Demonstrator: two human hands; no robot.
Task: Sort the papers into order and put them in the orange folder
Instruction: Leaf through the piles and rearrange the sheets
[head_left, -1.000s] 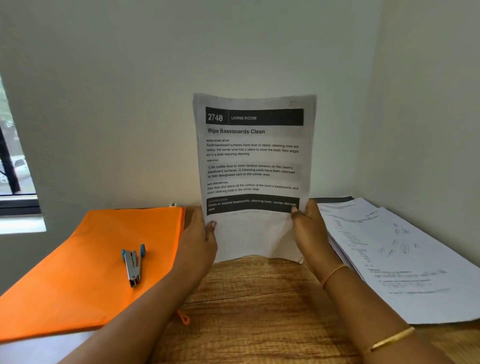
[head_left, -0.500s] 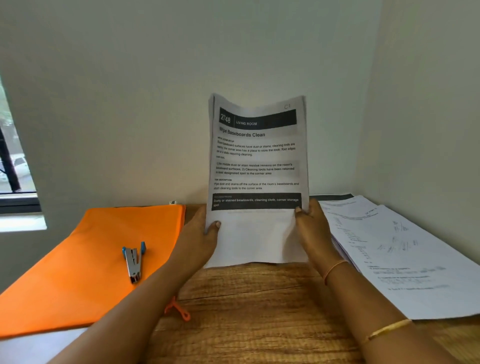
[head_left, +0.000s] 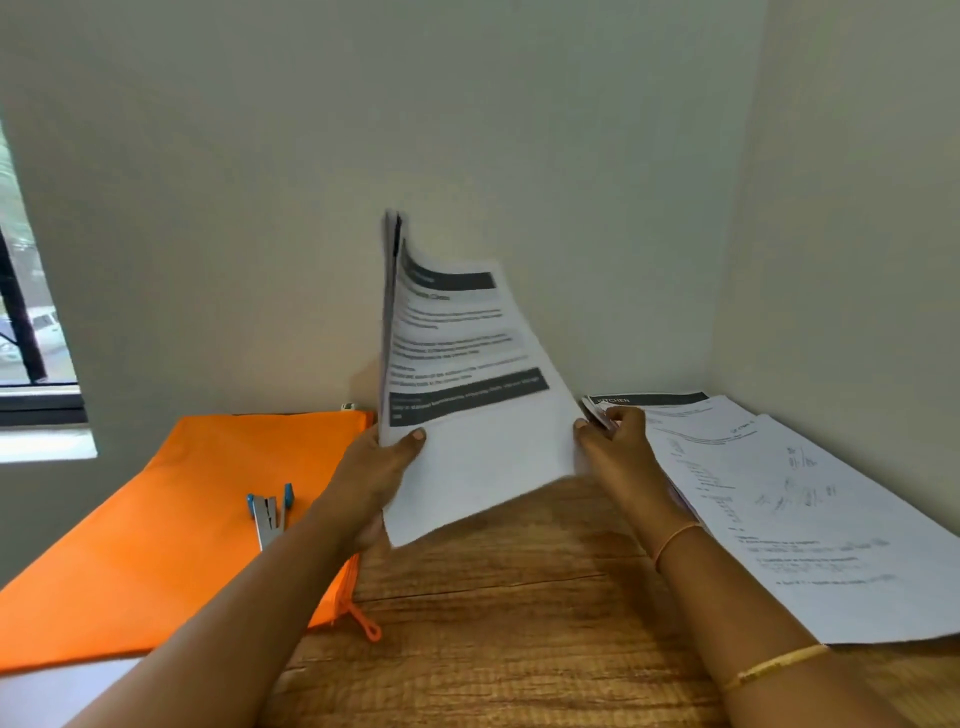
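sheets (head_left: 483, 457) have swung leftward, pinched only by your left grip (head_left: 379, 475) (thumb on front); your right grip (head_left: 618, 447) curls beside the pile (head_left: 779, 493), hold unclear.

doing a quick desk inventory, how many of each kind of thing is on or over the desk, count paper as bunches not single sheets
orange folder: 1
stapler: 1
paper bunches: 2 (held papers in the left hand, paper pile on the desk)
total: 4
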